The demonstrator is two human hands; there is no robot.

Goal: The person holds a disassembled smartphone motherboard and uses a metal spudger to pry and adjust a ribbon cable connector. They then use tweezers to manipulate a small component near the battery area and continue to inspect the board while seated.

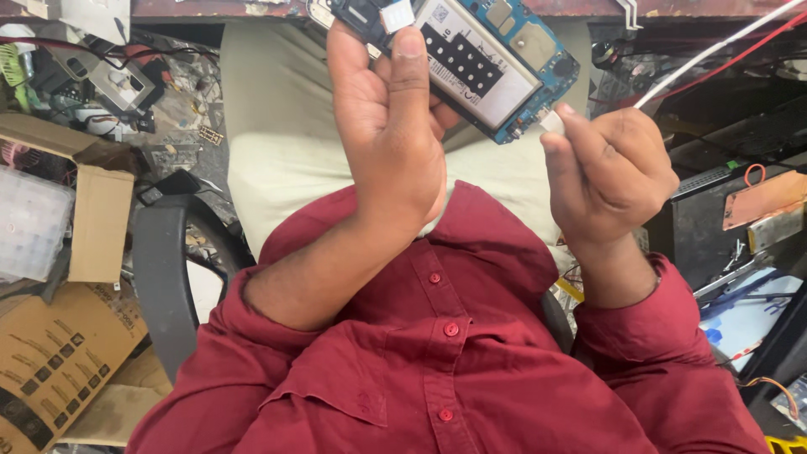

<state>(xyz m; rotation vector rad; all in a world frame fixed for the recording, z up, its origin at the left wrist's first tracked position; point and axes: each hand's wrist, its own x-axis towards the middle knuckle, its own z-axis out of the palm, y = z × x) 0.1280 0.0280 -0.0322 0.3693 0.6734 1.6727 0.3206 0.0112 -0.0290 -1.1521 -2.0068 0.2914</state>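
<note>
Gripping opened phone (514, 108), back cover off, in left hand (391, 143): thumb and fingers closing around its long edges, palm turned away from camera. Holding it in the air over the lap (277, 126), near the top edge of the view, not resting on anything. Showing battery (471, 63) and blue circuit board (530, 38) bare.

Pinching small white plug (552, 122) between thumb and forefinger of right hand (609, 172), other fingers curling into the palm. Touching plug to the phone's lower short edge; unable to tell whether seated or only meeting the port. Trailing white cable (714, 49) up to the right, beside a red wire (740, 52).

Risks, judging from this position:
- Pushing plug in at an angle, possibly bending the port or lifting it off the board
- Working with no support under the phone, so possibly letting it slip toward the lap or the floor by the chair arm (160, 269)
- Pressing fingertips on exposed board or battery while bracing against the push
- Tugging the taut-looking cable sideways, levering the plug in its socket
</note>
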